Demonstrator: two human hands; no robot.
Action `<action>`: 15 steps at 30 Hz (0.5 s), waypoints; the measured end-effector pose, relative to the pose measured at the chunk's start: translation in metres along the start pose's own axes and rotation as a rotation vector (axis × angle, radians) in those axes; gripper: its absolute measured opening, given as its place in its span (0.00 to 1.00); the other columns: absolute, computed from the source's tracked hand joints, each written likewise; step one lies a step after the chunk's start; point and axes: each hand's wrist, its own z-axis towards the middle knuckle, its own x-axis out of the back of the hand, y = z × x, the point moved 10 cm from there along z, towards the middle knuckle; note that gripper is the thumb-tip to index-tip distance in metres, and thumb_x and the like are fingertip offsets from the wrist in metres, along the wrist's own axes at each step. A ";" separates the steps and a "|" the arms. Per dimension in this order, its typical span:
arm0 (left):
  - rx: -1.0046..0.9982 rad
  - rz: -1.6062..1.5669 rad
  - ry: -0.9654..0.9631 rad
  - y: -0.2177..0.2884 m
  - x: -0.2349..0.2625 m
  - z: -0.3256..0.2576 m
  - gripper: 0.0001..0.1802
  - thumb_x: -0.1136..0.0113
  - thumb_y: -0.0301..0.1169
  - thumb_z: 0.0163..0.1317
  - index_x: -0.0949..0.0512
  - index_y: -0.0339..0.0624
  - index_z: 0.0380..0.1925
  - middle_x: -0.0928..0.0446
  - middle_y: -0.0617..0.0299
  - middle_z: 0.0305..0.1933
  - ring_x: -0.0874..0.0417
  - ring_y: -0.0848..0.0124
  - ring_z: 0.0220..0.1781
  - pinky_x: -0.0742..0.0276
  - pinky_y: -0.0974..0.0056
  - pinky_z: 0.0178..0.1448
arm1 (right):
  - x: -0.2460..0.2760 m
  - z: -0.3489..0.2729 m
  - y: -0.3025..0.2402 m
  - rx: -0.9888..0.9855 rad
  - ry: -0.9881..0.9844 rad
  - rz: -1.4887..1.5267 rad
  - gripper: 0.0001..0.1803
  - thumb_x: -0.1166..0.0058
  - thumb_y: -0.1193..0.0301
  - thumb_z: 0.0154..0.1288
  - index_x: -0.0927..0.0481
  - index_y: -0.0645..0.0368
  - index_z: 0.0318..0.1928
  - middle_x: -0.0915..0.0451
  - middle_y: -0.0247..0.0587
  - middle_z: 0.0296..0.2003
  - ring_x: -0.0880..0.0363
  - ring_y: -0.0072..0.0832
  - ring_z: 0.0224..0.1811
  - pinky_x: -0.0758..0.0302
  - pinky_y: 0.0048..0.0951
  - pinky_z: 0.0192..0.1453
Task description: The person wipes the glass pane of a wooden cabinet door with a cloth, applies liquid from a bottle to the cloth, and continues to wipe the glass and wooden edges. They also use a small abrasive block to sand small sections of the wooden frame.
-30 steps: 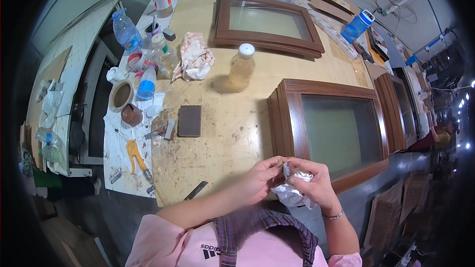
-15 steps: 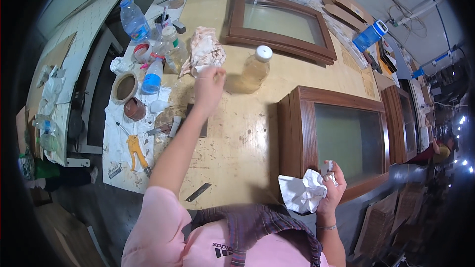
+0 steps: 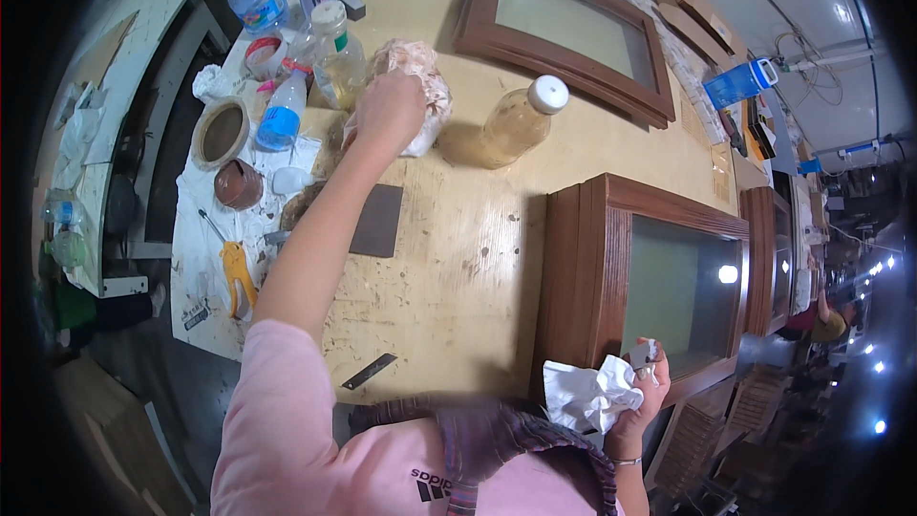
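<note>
Over a crumpled, brown-stained white rag (image 3: 425,86), my left hand (image 3: 387,113) is closed with its fingers curled into the cloth; the fingertips are partly hidden. A capped bottle of yellowish liquid (image 3: 506,129) stands just right of that hand. At the lower right, my right hand (image 3: 651,390) is closed on a crumpled white cloth (image 3: 587,395). A small pale piece (image 3: 641,354) shows at its raised fingertips; its kind cannot be made out. Beside this hand is a stack of brown wooden frames with a glass pane (image 3: 673,272).
Another brown glazed frame (image 3: 573,33) lies at the back. On the left stand bottles, a round bowl (image 3: 223,132), a brown cup (image 3: 238,184) and a yellow-handled tool (image 3: 236,277). A dark flat sheet (image 3: 379,220) and a metal strip (image 3: 370,371) lie on the tabletop (image 3: 449,306).
My left hand has moved onto the stained rag and closed on it; the rag looks more bunched. My right hand keeps its white cloth. The whole view has shifted slightly.
</note>
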 end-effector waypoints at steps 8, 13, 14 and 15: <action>0.217 -0.909 -0.242 0.103 0.000 -0.091 0.04 0.35 0.26 0.59 0.18 0.36 0.31 0.20 0.60 0.34 0.19 0.71 0.36 0.24 0.64 0.41 | -0.010 -0.002 -0.008 -0.016 -0.021 0.102 0.25 0.39 0.69 0.60 0.26 0.68 0.56 0.21 0.36 0.37 0.21 0.20 0.33 0.25 0.19 0.36; 0.100 -0.944 -0.247 0.161 -0.092 -0.092 0.18 0.39 0.23 0.60 0.19 0.40 0.52 0.24 0.48 0.63 0.20 0.52 0.61 0.24 0.57 0.63 | -0.011 0.000 -0.004 -0.017 -0.028 0.134 0.24 0.39 0.69 0.60 0.25 0.68 0.56 0.21 0.35 0.35 0.21 0.20 0.32 0.25 0.19 0.35; 0.023 -0.832 -0.330 0.170 -0.106 -0.096 0.21 0.41 0.23 0.60 0.21 0.40 0.55 0.25 0.49 0.65 0.21 0.52 0.62 0.25 0.57 0.63 | -0.011 0.000 -0.005 -0.010 -0.023 0.137 0.24 0.39 0.70 0.60 0.25 0.68 0.56 0.21 0.35 0.36 0.21 0.20 0.32 0.25 0.19 0.35; -0.059 -0.723 -0.415 0.182 -0.118 -0.101 0.24 0.42 0.22 0.60 0.23 0.40 0.58 0.27 0.50 0.67 0.22 0.52 0.63 0.25 0.57 0.64 | -0.006 0.000 -0.003 -0.011 -0.002 0.134 0.24 0.39 0.70 0.61 0.25 0.68 0.56 0.20 0.35 0.36 0.20 0.20 0.32 0.24 0.19 0.35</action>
